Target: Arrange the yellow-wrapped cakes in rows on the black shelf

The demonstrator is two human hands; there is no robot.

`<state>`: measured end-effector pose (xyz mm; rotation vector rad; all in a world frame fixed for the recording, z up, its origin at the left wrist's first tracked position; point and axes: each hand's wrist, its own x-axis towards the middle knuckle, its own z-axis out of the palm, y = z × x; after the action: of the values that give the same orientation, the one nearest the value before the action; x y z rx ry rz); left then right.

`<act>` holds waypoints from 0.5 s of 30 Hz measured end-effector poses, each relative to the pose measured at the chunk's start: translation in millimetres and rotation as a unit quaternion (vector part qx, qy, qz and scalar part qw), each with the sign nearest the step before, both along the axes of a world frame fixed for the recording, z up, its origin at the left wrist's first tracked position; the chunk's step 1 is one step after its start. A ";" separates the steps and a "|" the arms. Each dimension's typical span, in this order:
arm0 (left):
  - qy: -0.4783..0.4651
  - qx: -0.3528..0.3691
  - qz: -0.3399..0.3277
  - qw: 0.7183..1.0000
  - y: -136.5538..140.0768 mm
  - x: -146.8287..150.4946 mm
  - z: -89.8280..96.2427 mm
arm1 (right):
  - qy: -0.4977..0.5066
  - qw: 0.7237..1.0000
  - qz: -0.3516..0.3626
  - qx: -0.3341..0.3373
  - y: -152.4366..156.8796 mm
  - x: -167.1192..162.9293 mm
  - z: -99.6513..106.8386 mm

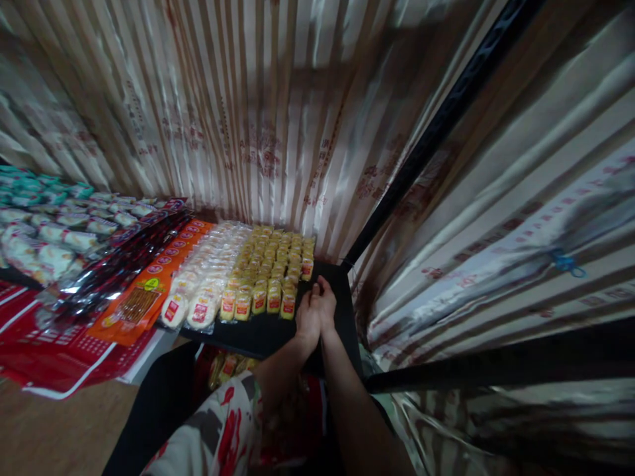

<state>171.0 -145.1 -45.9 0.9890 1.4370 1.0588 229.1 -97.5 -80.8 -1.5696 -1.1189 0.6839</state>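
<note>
My left hand [308, 318] and my right hand [326, 307] are side by side and touching, over the right end of a black shelf [342, 297]. Their fingers are closed together and point away from me; whatever they hold, if anything, is hidden. Just left of them stand rows of small yellow wrapped snack packs [258, 301] with red labels. Beyond my fingertips, one more yellow pack [307, 267] ends the rightmost row. White round wrapped cakes [201, 309] lie in rows beside the yellow ones.
Farther left are an orange snack bag [136, 301], dark shiny packs [106, 271], white packs [62, 235] and green packs [47, 188]. A black post [397, 192] rises at the shelf's right corner. Striped plastic sheeting [278, 119] hangs behind. More yellow packs [231, 365] sit below the shelf.
</note>
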 end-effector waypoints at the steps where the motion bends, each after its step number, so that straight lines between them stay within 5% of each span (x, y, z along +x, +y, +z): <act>1: 0.012 0.001 0.002 1.000 -9.4 -3.2 1.3 | 0.006 1.000 -0.006 -0.001 -11.1 -3.5 1.1; 7: 0.033 0.071 -0.040 0.996 -93.8 -40.7 -2.7 | 0.086 0.996 0.024 0.007 -109.3 -31.2 5.6; 12: 0.050 0.040 -0.125 0.990 -163.0 -85.2 -34.7 | -0.020 0.991 0.121 -0.048 -195.0 -47.4 -11.4; 15: 0.074 -0.007 -0.148 0.986 -175.8 -102.8 -57.5 | -0.094 0.971 0.188 -0.114 -212.4 -51.9 -33.1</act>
<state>68.2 -320.9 -103.4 1.2486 1.3623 0.7704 177.1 -309.9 -113.9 -1.6562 -1.5487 0.9558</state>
